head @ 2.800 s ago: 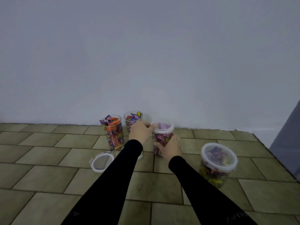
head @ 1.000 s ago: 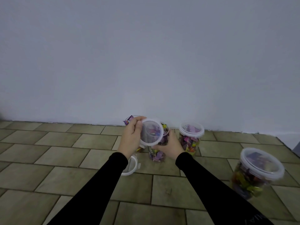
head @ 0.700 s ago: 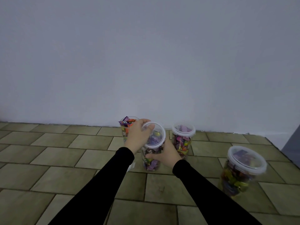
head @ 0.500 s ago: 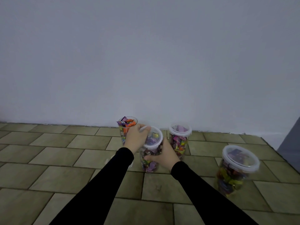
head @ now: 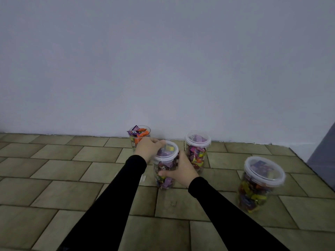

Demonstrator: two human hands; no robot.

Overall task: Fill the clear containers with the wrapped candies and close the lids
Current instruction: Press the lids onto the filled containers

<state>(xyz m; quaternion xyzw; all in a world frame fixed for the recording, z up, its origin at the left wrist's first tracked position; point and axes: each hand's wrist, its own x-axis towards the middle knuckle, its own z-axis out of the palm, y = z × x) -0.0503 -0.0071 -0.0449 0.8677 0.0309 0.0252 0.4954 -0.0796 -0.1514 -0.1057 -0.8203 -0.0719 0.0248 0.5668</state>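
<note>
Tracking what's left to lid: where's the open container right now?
In the head view, the open container stands at the back by the wall, just behind the left hand and left of the two lidded tall ones.

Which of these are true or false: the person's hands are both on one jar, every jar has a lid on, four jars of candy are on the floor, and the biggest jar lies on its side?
1. Both hands are on one jar. True: the left hand rests on the lid and the right hand holds the side of the middle jar.
2. Every jar has a lid on. False: the back jar is open, with wrappers sticking out.
3. Four jars of candy stand on the tiled floor. True.
4. The wide jar lies on its side. False: it stands upright, lidded.
</note>
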